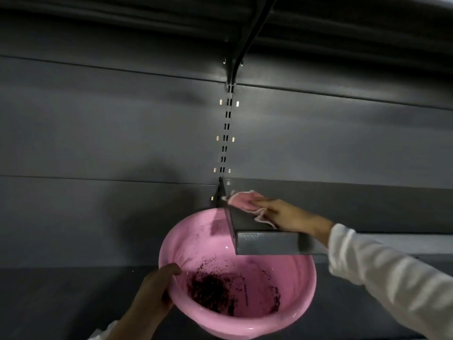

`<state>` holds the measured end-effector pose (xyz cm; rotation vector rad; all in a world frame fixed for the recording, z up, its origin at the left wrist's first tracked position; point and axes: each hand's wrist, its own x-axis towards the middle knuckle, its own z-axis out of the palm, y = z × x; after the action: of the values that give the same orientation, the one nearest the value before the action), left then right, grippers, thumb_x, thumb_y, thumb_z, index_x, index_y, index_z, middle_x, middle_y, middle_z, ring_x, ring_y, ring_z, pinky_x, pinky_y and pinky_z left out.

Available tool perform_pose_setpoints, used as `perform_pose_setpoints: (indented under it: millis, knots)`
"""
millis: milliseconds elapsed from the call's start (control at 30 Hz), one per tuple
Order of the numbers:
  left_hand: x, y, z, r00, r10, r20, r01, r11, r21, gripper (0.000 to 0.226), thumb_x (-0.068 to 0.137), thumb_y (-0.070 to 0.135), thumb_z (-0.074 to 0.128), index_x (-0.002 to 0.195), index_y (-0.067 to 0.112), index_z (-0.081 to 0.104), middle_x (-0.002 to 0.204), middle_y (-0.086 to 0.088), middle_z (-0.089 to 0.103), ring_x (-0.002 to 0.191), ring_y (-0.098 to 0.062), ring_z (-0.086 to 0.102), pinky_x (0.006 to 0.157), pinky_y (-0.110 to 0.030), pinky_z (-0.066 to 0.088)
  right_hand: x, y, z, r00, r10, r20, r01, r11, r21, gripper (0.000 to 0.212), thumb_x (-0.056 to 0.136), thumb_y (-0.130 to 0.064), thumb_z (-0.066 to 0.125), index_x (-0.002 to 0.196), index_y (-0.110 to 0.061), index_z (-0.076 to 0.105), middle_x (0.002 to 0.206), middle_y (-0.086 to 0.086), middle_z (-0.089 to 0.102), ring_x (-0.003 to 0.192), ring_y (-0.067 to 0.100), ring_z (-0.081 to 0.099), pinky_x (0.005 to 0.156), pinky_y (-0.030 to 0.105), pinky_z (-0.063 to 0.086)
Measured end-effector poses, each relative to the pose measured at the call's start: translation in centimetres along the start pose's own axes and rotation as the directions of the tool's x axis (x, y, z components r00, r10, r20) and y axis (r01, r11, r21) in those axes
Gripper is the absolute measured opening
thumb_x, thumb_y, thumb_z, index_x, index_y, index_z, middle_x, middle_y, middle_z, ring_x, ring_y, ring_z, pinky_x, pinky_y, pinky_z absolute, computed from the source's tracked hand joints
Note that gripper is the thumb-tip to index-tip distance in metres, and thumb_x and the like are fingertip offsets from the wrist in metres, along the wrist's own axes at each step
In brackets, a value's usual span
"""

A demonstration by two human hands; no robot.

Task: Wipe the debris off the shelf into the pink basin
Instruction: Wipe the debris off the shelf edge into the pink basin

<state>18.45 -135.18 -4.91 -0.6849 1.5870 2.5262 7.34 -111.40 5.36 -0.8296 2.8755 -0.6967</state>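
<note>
A round pink basin [294, 273] is held under the left end of a grey metal shelf [267, 242]. Dark crumbly debris [213, 290] lies heaped in the basin's bottom. My left hand [157, 288] grips the basin's left rim, thumb over the edge. My right hand [286, 214] rests flat on the shelf top and presses a pink cloth [241, 200] against the shelf's back left corner. The cloth's frayed edge trails under my palm. The shelf surface beside the cloth looks bare.
A dark grey back panel [110, 133] fills the view, with a slotted upright [226, 133] running down its middle. Another shelf with a bracket [247, 40] hangs overhead. A lower dark shelf [61, 303] lies beneath the basin.
</note>
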Motion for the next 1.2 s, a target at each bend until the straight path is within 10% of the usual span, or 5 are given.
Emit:
perform_pose_setpoints:
  millis: [267, 467, 767, 1033, 1200]
  knots:
    - [0.5, -0.1, 0.0, 0.999, -0.025, -0.021, 0.025, 1.0, 0.018, 0.03, 0.076, -0.008, 0.051, 0.105, -0.01, 0.057, 0.11, -0.033, 0.059, 0.096, -0.042, 0.057, 0.077, -0.042, 0.047, 3.9, -7.6, 4.2, 0.98, -0.189, 0.07, 0.186, 0.982, 0.037, 0.04, 0.092, 0.007, 0.034, 0.127, -0.002, 0.051, 0.133, 0.019, 0.054, 0.116, 0.034, 0.056, 0.104, 0.041, 0.042]
    - [0.5, 0.1, 0.0, 1.0, -0.018, 0.005, 0.018, 0.999, 0.03, 0.027, 0.077, -0.006, 0.051, 0.103, -0.007, 0.056, 0.106, -0.03, 0.06, 0.094, -0.041, 0.058, 0.066, -0.04, 0.048, 1.1, -2.6, -0.8, 0.978, -0.012, -0.207, 0.076, 0.95, 0.303, 0.035, 0.094, 0.005, 0.037, 0.127, 0.001, 0.05, 0.108, 0.015, 0.063, 0.071, -0.006, 0.061, 0.056, -0.005, 0.039]
    - [-0.2, -1.0, 1.5, 0.999, -0.021, -0.037, 0.024, 0.996, 0.082, 0.026, 0.081, -0.007, 0.048, 0.106, -0.009, 0.054, 0.107, -0.033, 0.058, 0.101, -0.046, 0.055, 0.091, -0.053, 0.046, -3.9, 7.1, -4.0, 0.983, 0.123, -0.133, -0.125, 0.992, -0.008, 0.04, 0.093, 0.005, 0.037, 0.131, -0.002, 0.044, 0.145, 0.014, 0.04, 0.133, 0.017, 0.038, 0.101, 0.01, 0.021]
    - [0.1, -0.7, 1.0, 0.996, -0.001, -0.094, 0.007, 0.998, 0.063, 0.017, 0.079, -0.01, 0.047, 0.09, -0.008, 0.059, 0.1, -0.032, 0.061, 0.096, -0.046, 0.057, 0.083, -0.049, 0.049, 0.9, -0.9, 1.0, 0.991, -0.132, -0.009, 0.132, 0.991, 0.02, 0.042, 0.09, 0.012, 0.035, 0.129, 0.001, 0.045, 0.145, 0.015, 0.038, 0.133, 0.016, 0.036, 0.097, -0.002, 0.017]
    - [1.3, 0.5, -1.5, 0.998, -0.027, -0.061, 0.028, 0.999, 0.024, 0.021, 0.079, -0.009, 0.047, 0.096, -0.01, 0.059, 0.107, -0.032, 0.06, 0.1, -0.045, 0.056, 0.082, -0.047, 0.047, 2.9, -5.4, 3.2, 0.991, -0.131, -0.004, 0.131, 0.991, 0.036, 0.043, 0.091, 0.009, 0.034, 0.131, -0.003, 0.046, 0.145, 0.014, 0.041, 0.134, 0.023, 0.039, 0.11, 0.02, 0.024]
